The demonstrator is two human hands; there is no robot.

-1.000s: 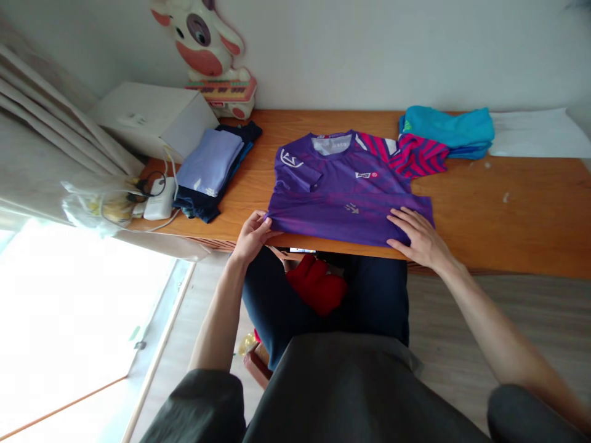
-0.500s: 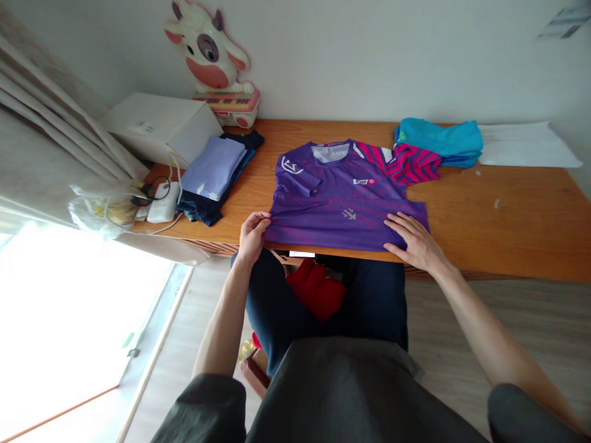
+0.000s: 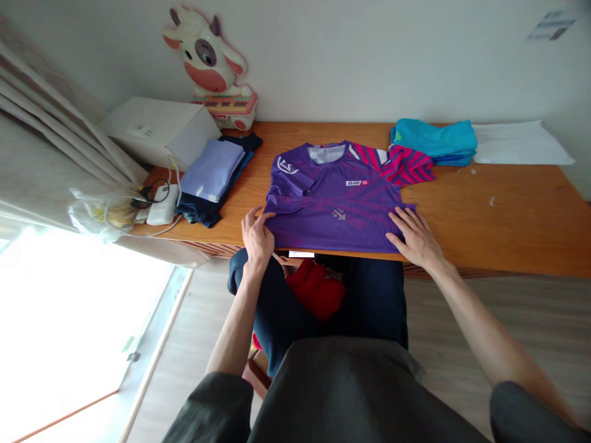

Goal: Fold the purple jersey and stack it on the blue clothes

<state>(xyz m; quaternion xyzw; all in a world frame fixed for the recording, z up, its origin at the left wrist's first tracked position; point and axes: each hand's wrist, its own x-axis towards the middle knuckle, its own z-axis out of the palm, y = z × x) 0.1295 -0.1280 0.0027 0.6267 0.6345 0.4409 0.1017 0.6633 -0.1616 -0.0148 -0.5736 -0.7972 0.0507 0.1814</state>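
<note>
A purple shirt (image 3: 332,184) lies on the wooden table (image 3: 508,215), collar toward the wall, its lower part folded up along the table's front edge. Its left sleeve is folded inward over the front; the pink striped sleeve stretches out to the right. My left hand (image 3: 257,237) is at the shirt's lower left corner, fingers apart, fingertips touching the cloth. My right hand (image 3: 415,241) rests on the lower right corner with its fingers spread flat.
Folded dark and lilac clothes (image 3: 212,172), a white box (image 3: 161,129), a white adapter (image 3: 162,203) with cables and a plastic bag (image 3: 101,212) are at left. Behind stands a cow toy (image 3: 212,67). Folded blue clothes (image 3: 434,141) and a white sheet (image 3: 517,143) lie back right.
My left hand has opened from its pinch on the shirt's edge. The shirt's right lower side has shifted slightly left, and my right hand's fingers are a little farther apart.
</note>
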